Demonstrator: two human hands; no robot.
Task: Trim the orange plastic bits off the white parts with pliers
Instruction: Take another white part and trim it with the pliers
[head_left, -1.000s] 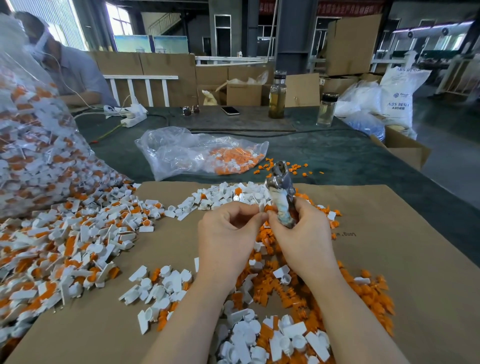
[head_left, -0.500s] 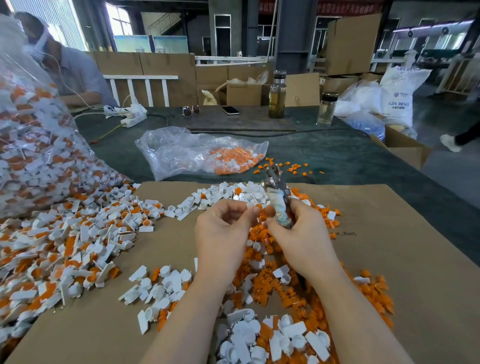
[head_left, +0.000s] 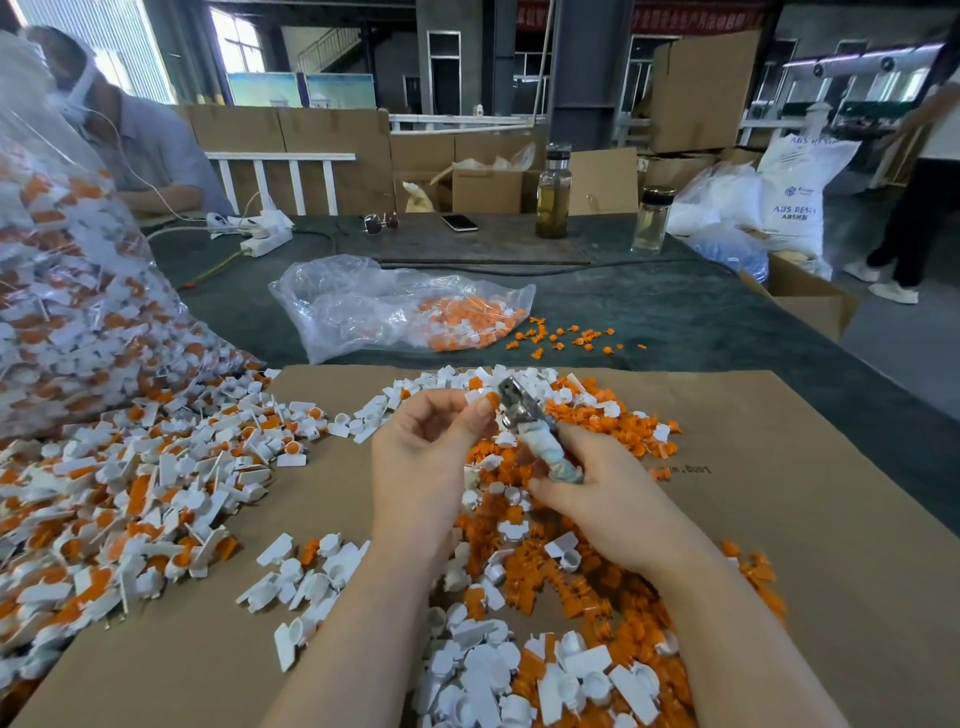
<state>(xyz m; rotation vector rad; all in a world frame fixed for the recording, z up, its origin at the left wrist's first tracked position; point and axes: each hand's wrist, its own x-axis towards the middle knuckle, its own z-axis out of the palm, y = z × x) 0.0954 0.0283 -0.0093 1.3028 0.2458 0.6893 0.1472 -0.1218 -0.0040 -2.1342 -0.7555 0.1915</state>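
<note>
Both hands work over brown cardboard (head_left: 779, 519): left hand (head_left: 421, 467) pinches a small white part (head_left: 475, 397) with orange nub; right hand (head_left: 602, 499) grips cloth-wrapped metal pliers (head_left: 524, 421), tips beside the part. Glossy trimmed pieces (head_left: 519, 670) lie beneath.

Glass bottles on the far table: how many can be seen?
2. The taller bottle stands behind the phone's right; the shorter bottle stands further right, near the white sacks. Others may be hidden.
</note>
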